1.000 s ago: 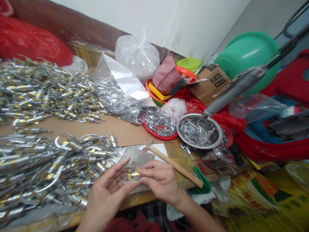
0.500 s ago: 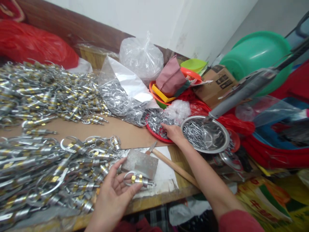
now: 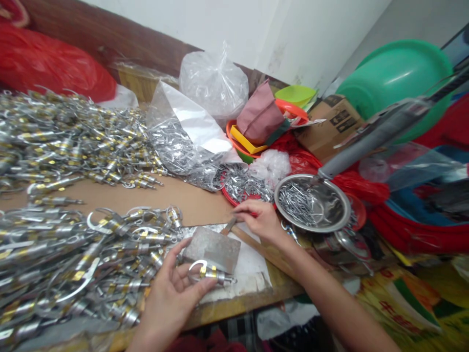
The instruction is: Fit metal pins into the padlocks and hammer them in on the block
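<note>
My left hand point(image 3: 176, 288) is closed on a silver metal fitting point(image 3: 210, 274) with a brass-coloured collar, a curved white-silver hook and a small ring at its right end. Just behind the fitting lies a grey metal block point(image 3: 214, 247) on white paper. My right hand point(image 3: 258, 217) has its fingers pinched together in front of the red basket point(image 3: 229, 199) of small metal clips; anything between the fingertips is too small to make out. Beneath that hand lies a wooden-handled tool point(image 3: 252, 243) with a pointed metal end.
Many similar fittings point(image 3: 84, 264) cover the table's left side, with another heap point(image 3: 73, 137) behind. A clear bag point(image 3: 172, 142) of metal pieces leans near the basket. To the right stand a steel bowl point(image 3: 340, 210) of pins, a grey-handled tool point(image 3: 373, 139) and a green basin point(image 3: 399, 83).
My right hand has drawn back from the clips in the red basket toward me, to above the wooden-handled tool. My left hand stays nearly still with the fitting.
</note>
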